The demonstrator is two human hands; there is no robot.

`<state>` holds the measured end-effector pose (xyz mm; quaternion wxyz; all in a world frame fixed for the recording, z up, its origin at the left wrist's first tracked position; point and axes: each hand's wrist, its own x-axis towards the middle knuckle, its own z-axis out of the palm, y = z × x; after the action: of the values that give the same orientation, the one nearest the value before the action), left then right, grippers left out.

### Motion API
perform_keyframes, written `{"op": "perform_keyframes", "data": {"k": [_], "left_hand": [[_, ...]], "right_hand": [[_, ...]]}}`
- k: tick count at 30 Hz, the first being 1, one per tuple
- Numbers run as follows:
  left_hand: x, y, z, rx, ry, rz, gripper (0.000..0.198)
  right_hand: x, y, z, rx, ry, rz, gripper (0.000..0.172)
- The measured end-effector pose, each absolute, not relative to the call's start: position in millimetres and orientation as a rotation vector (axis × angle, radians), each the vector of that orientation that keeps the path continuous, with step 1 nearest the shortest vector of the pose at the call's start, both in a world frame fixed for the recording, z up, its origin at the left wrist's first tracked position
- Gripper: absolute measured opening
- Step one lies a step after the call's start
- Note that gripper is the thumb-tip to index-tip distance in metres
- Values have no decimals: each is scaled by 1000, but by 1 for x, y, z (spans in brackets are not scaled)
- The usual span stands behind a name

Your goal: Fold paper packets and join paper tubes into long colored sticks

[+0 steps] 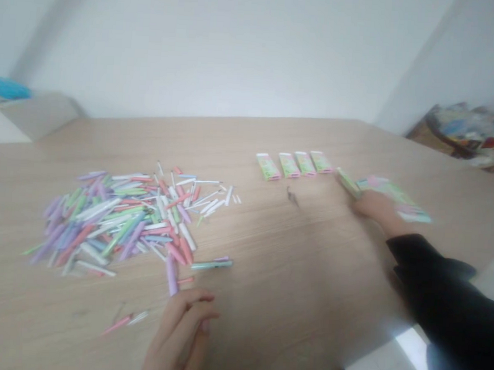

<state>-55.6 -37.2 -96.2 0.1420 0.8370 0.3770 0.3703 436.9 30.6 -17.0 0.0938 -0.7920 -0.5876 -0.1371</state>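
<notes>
My left hand [183,334] rests at the bottom of the view, fingers loosely bent and slightly apart, with nothing visible in them. Right by its knuckles lies a purple pen barrel [171,275]. Just beyond is a teal pen [212,265]. Over at the right, my right hand [375,208] is closed on a small green box [347,183], which tilts up from the table. Flat green and pink cartons [400,200] lie behind and beside that hand. The right fingers are blurred and partly hidden.
A big heap of pastel pen parts [119,216] covers the left of the wooden table [272,320]. Several small green and pink boxes [290,165] lie in a row farther back. A small dark item [291,195] sits before them. A basket [442,135] stands far right, a white box [37,116] far left.
</notes>
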Motion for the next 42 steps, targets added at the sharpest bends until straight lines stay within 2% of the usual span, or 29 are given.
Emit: {"op": "perform_keyframes", "data": {"k": [2,3,6,9,11,12,14,15,18,21,24,28,34,36,40,42], "left_hand": [[-51,-39,-93,2415,1123,1067,27],[-49,-40,-91,2414,1149,1078,28],[-38,-42,-75,2390,1203,1179,35],[-25,-42,-50,2385,1217,1287,53],[-16,-40,-36,2363,1151,1294,67],[-12,-40,-31,2338,1073,1225,67],[-6,-41,-28,2190,896,1078,55],[-4,-43,-30,2068,849,1063,51],[0,-49,-41,1676,852,1223,57],[1,-54,-52,1473,892,1351,62],[0,-56,-55,1449,917,1390,58],[1,-57,-57,1451,925,1402,44],[-6,-56,-59,1578,1144,1522,22],[-9,-54,-61,1545,1181,1572,25],[-11,-52,-63,1422,1162,1668,34],[-10,-50,-62,1359,1164,1754,37]], "right_hand": [[420,23,-4,-2426,-1742,-419,55],[409,19,3,-2440,-1760,-423,57],[363,6,24,-2348,-1956,-382,45],[307,-14,38,-1864,-2295,-121,24],[272,-27,44,-1386,-2422,126,25],[256,-33,47,-1222,-2404,161,32],[231,-40,49,-1088,-2281,137,47],[221,-42,49,-1070,-2191,116,46],[199,-42,35,-1068,-1887,205,24],[184,-43,10,-1026,-1604,526,28],[172,-50,-14,-961,-1464,762,34],[155,-61,-29,-957,-1443,727,37],[134,-65,-40,-971,-1445,835,32],[133,-65,-42,-920,-1438,904,37],[139,-66,-37,-897,-1615,1057,68],[141,-67,-35,-970,-1805,1105,73]]}}
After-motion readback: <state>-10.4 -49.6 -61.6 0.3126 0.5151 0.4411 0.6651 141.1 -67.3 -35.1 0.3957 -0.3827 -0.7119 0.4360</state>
